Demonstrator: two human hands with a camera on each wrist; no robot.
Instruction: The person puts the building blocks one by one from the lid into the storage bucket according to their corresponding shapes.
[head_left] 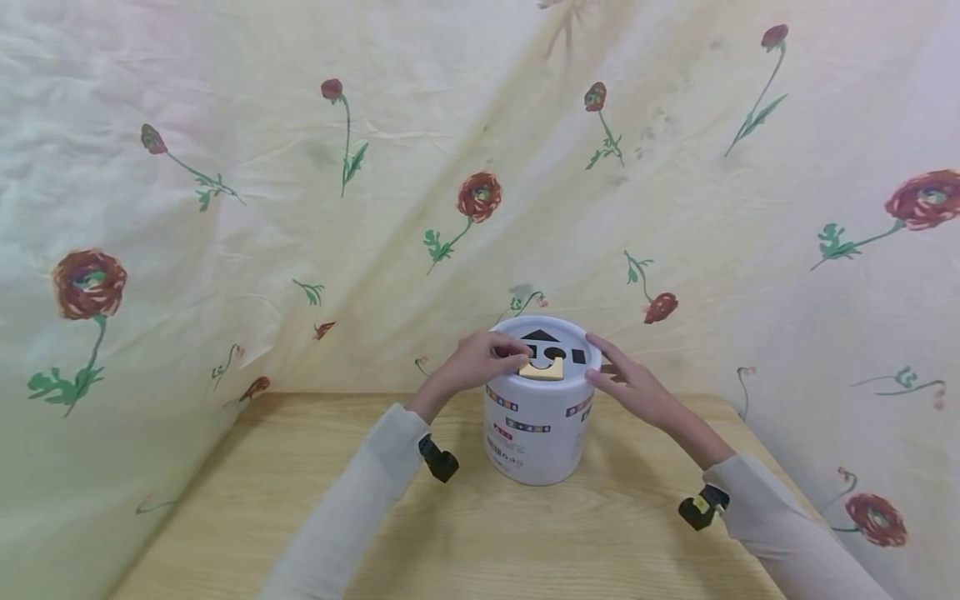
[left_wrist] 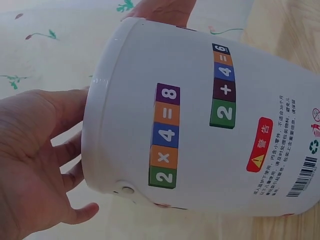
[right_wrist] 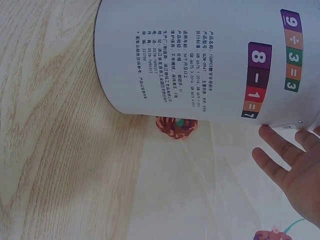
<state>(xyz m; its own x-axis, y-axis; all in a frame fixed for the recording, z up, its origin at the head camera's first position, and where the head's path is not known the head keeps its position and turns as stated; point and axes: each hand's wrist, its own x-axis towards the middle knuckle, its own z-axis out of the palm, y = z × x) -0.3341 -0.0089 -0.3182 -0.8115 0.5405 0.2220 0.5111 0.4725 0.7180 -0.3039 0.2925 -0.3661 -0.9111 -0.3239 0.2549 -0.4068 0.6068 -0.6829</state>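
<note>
A white cylindrical bucket (head_left: 534, 437) stands upright on the table. Dark cut-outs, including a triangle (head_left: 542, 335), a round one and a rectangle, show in its lid (head_left: 517, 323). Over the near part of the lid my left hand (head_left: 491, 358) pinches the left end of a yellow arch-shaped block (head_left: 542, 372). Seen from the left wrist, that hand (left_wrist: 35, 155) is at the lid's rim, and the block is hidden. My right hand (head_left: 633, 387) rests on the right side of the rim with its fingers extended; its fingers (right_wrist: 287, 150) also show in the right wrist view.
The bucket stands on a light wooden table (head_left: 300, 467). A pale cloth (head_left: 405, 167) with red flowers hangs behind and at both sides. Small black cameras are strapped to the left wrist (head_left: 438, 460) and right wrist (head_left: 703, 507).
</note>
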